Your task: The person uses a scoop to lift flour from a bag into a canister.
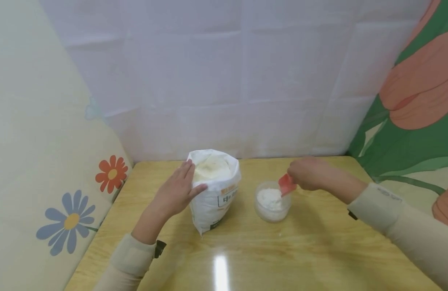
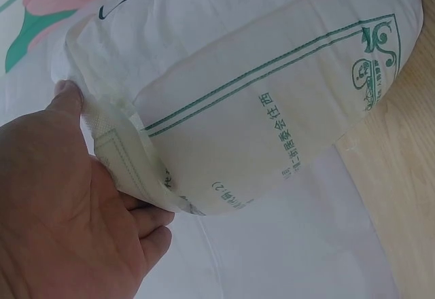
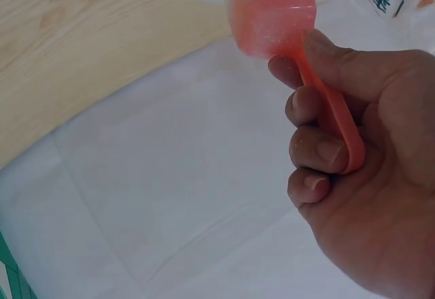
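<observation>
A white bag of flour [image 1: 213, 202] stands upright with its top spread wide and pale flour [image 1: 211, 167] inside. My left hand [image 1: 177, 188] holds the left side of its rim, with the thumb [image 2: 66, 95] on one face and the fingers curled at the folded edge. To the right, a clear bowl [image 1: 271, 215] contains a heap of white flour [image 1: 270, 198]. My right hand [image 1: 311, 173] grips the handle of a red plastic scoop [image 3: 333, 119]. The scoop's head [image 1: 287, 184] is tipped down over the bowl's right side; whether flour is left in it cannot be seen.
Bag and bowl stand near the back of a glossy wooden table [image 1: 253, 258]. A white sheet [image 1: 227, 81] hangs right behind the table. Flower-patterned cloths flank it, one on the left [image 1: 45, 141] and one on the right [image 1: 420, 133].
</observation>
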Available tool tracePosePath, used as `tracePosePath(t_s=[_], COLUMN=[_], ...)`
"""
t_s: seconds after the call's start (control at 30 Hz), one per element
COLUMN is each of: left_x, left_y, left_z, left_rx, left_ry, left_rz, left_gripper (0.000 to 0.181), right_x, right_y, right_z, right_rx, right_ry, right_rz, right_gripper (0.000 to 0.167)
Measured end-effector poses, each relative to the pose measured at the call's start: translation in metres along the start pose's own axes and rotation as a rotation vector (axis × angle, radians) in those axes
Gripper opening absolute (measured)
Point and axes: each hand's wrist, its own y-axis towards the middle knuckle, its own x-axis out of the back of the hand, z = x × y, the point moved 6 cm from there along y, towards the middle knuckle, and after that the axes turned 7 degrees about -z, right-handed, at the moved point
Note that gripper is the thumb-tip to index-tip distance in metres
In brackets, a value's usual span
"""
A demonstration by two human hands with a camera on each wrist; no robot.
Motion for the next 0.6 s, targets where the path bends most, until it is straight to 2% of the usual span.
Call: tracePosePath(t_s=[0.13, 0.27, 0.5, 0.6], left_x=[-0.0012, -0.0008, 0.0002, 0.0003], left_y=[-0.0008, -0.0017, -0.0027, -0.0008], left_z=[0.0015, 0.0006, 0.0006, 0.0001], left_rx=[-0.011, -0.01, -0.003, -0.008], left_ry=[0.004, 0.01, 0.016, 0.021], left_rz=[-0.009, -0.005, 0.009, 0.01], left_gripper=[0.09, 0.089, 0.089, 0.089], right_x=[-0.001, -0.0057, -0.0075, -0.0093], right_y=[-0.0029, -0.0054, -0.0063, -0.0074], right_z=[-0.003, -0.0051, 0.0004, 0.0006], right_rx=[0.005, -0.006, 0.03, 0.016], right_ry=[0.015, 0.022, 0.032, 0.049], right_rz=[-0.015, 0.009, 0.006, 0.013], right_gripper=[0.023, 0.023, 0.026, 0.024])
